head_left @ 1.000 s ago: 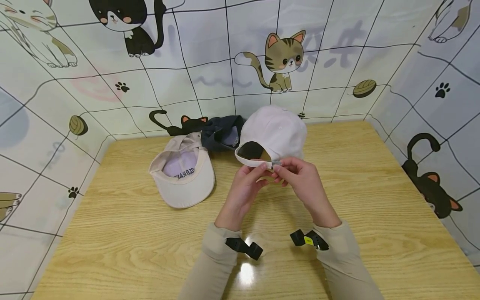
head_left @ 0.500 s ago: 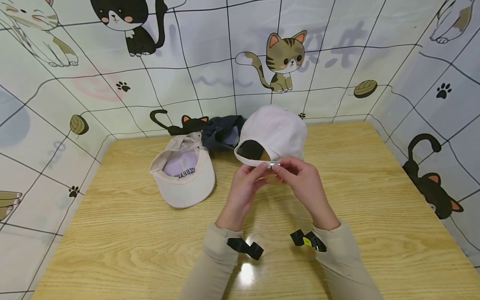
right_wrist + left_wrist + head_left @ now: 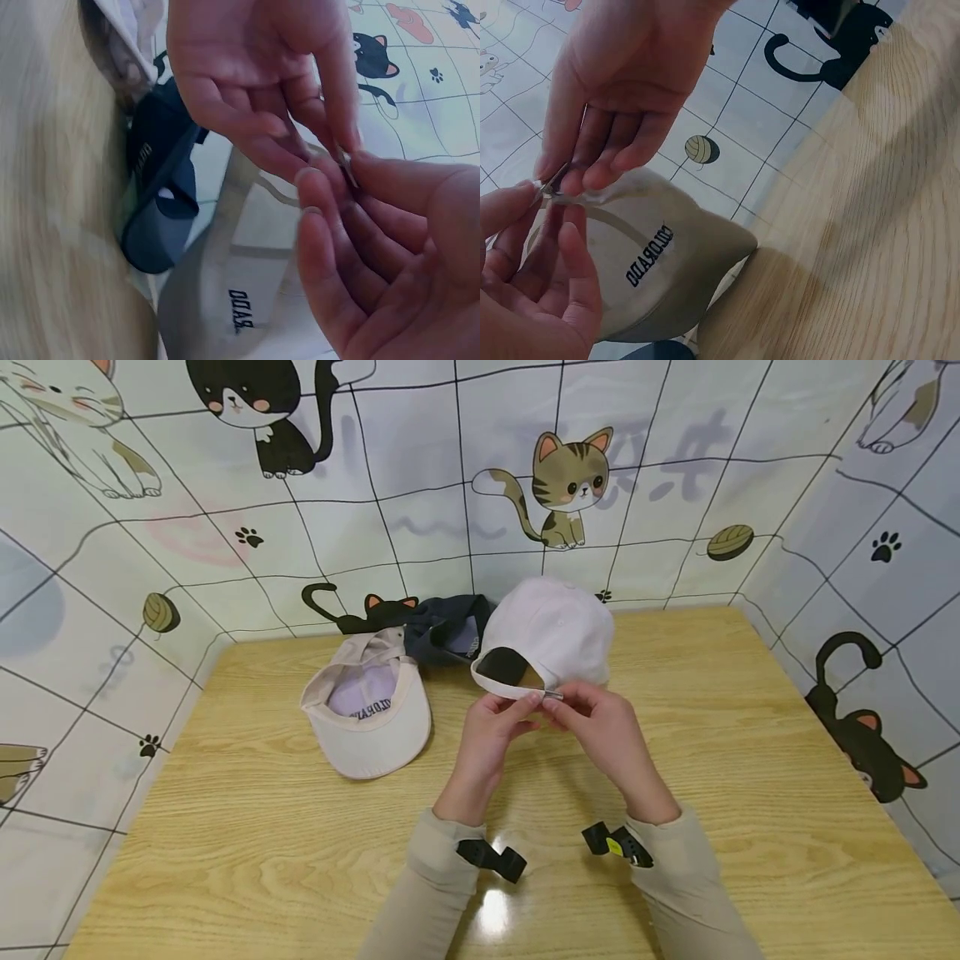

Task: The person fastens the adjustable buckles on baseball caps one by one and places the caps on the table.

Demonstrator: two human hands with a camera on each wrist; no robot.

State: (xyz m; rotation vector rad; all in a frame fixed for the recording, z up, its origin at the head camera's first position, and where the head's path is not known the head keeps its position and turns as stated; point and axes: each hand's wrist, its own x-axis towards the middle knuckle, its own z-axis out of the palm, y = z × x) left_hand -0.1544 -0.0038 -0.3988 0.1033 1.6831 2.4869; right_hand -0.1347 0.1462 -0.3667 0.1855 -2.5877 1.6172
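Observation:
A white baseball cap (image 3: 551,627) is held at the back centre of the table, its rear opening facing me. My left hand (image 3: 491,735) pinches the cap's back strap (image 3: 513,690) between thumb and fingers. Right beside it, my right hand (image 3: 607,731) pinches the small metal buckle (image 3: 553,695) on that strap. The fingertips of both hands nearly meet there. In the left wrist view the cap's inside (image 3: 619,247) shows dark lettering. Fingers partly hide the buckle in both wrist views.
Left of the hands, a cream cap (image 3: 371,743) lies upside down on the wooden table (image 3: 247,843). A dark navy cap (image 3: 442,631) sits behind it, touching it and close to the white cap. A cat-print backdrop (image 3: 420,468) borders the table's back and sides.
The metal buckle, seen broad and shiny half a second ago, now shows narrow and tilted at the right fingertips. Both hands stay almost in place on the strap.

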